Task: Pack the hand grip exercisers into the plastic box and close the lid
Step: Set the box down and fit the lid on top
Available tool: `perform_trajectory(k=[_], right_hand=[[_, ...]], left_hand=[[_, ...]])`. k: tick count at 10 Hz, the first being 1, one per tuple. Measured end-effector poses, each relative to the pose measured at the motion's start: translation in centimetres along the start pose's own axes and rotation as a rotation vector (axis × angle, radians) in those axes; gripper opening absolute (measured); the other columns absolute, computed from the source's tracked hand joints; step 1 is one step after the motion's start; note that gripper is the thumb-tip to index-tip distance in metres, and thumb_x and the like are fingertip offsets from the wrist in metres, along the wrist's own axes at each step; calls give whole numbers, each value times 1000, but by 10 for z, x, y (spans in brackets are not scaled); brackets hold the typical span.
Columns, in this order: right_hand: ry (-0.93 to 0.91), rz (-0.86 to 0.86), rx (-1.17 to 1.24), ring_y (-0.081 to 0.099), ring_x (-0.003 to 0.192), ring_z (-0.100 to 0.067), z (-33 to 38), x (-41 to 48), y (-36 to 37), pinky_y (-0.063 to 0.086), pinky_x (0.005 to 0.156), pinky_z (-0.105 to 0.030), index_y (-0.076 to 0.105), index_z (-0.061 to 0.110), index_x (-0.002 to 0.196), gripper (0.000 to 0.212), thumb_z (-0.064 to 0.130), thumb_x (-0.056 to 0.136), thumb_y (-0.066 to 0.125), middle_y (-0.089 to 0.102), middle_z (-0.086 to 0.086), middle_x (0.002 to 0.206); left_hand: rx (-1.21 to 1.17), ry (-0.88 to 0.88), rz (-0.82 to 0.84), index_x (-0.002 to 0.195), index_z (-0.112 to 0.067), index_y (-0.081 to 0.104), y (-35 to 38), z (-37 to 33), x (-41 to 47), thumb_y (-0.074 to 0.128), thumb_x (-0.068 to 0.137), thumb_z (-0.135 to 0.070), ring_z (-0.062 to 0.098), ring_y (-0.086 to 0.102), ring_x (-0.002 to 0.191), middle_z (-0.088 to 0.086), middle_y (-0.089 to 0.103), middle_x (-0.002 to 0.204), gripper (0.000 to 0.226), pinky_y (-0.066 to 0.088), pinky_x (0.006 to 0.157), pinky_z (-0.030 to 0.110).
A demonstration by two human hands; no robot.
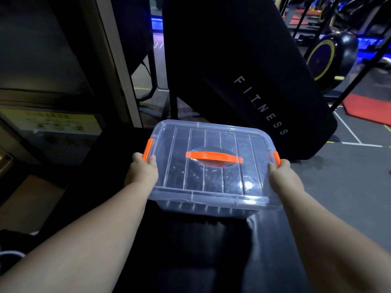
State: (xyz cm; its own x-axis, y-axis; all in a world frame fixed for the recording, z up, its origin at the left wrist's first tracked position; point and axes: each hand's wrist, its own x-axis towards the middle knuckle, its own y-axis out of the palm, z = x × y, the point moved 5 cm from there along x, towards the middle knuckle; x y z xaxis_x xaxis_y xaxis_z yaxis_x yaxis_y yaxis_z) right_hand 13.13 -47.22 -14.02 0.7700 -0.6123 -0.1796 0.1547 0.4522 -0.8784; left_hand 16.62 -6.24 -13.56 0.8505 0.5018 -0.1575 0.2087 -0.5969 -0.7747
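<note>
Your forearms reach fwd from the bottom corners. L hand (143,172) pinches the left orange latch (147,152), thumb on the lid (211,176); R hand (282,174) pinches the right orange latch (277,158). Between them the clear plastic box (211,206) sits on a dark padded bench (190,250), hand grip exercisers (198,206) showing thru its near wall. Press both latches down evenly w/ the lid flat. Box's right side looks at or past the bench edge; black FITNESS pad (254,81) stands just behind.
</note>
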Motion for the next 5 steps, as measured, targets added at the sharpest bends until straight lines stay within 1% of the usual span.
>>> perform_trajectory(k=[1, 2, 3, 4, 5], right_hand=[[-37, -78, -72, 49, 105, -39, 0, -17, -2, 36, 79, -43, 43, 9, 121, 46, 45, 95, 35, 54, -21, 117], [-12, -109, -168, 38, 121, -37, -1, -36, -3, 34, 94, -47, 40, 11, 131, 58, 54, 93, 32, 44, -19, 132], [-57, -119, -230, 31, 122, -30, 8, -60, -5, 28, 96, -47, 18, 32, 148, 69, 66, 89, 26, 39, -8, 128], [-118, -92, -218, 33, 121, -28, 22, -83, -14, 29, 97, -47, 5, 45, 148, 71, 72, 86, 25, 40, -7, 128], [-182, -122, -190, 31, 124, -29, 55, -105, -39, 28, 99, -44, 22, 34, 147, 72, 72, 86, 24, 40, -10, 137]], left_hand=[[142, 47, -6, 126, -11, 42, -4, -3, -9, 37, 98, -42, 38, 47, 118, 15, 49, 132, 42, 40, 89, 45], [208, 111, -10, 133, -11, 39, -5, -4, -23, 34, 98, -45, 32, 32, 128, 8, 31, 146, 50, 33, 100, 46], [215, 78, 43, 143, -13, 31, -12, -3, -35, 29, 95, -55, 28, 26, 131, 1, 18, 152, 64, 27, 105, 44], [216, 39, 80, 141, -13, 33, -33, -17, -43, 26, 94, -59, 28, 25, 130, 2, 19, 150, 66, 26, 105, 43], [142, 125, 112, 137, -15, 41, -62, -53, -54, 23, 95, -59, 30, 28, 129, 6, 27, 146, 64, 27, 105, 42]])
